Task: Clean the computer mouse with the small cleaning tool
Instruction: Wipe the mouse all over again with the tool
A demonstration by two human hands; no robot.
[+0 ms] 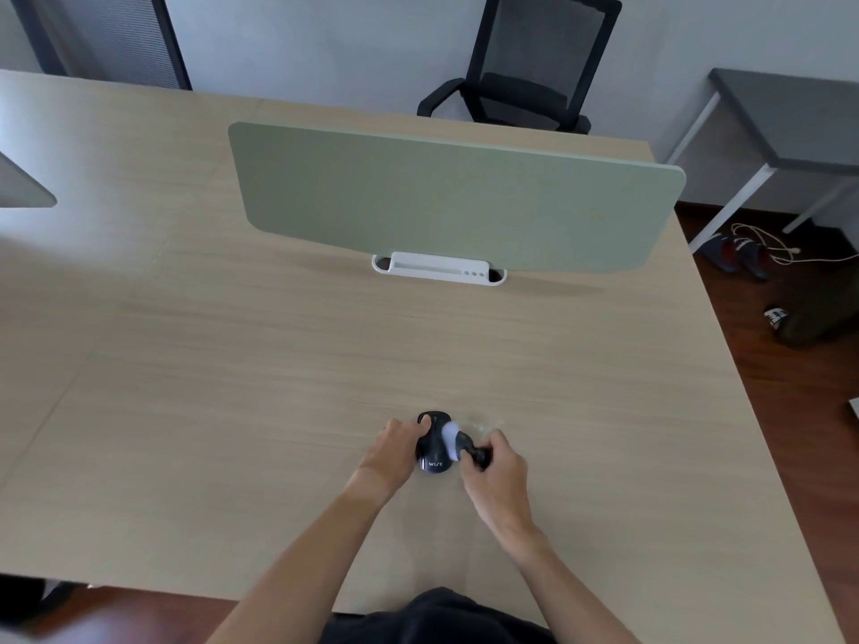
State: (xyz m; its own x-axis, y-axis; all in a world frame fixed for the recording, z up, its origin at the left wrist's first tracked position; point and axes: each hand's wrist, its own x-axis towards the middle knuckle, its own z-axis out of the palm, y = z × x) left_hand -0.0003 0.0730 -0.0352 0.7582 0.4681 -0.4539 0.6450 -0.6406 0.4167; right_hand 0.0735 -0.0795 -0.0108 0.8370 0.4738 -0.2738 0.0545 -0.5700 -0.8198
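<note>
Your left fingers [420,425] are curled over the left flank of the black mouse [430,450], thumb side hidden, pinning it to the desk [232,364]. Left hand [395,446] sits at the mouse's 9 o'clock. Your right hand [495,462], at its 3 o'clock, is closed around the dark handle of the brush [458,441]; its white bristle head touches the mouse's right top. The mouse lies near the desk's front edge, at 6 o'clock from the green divider [441,192].
</note>
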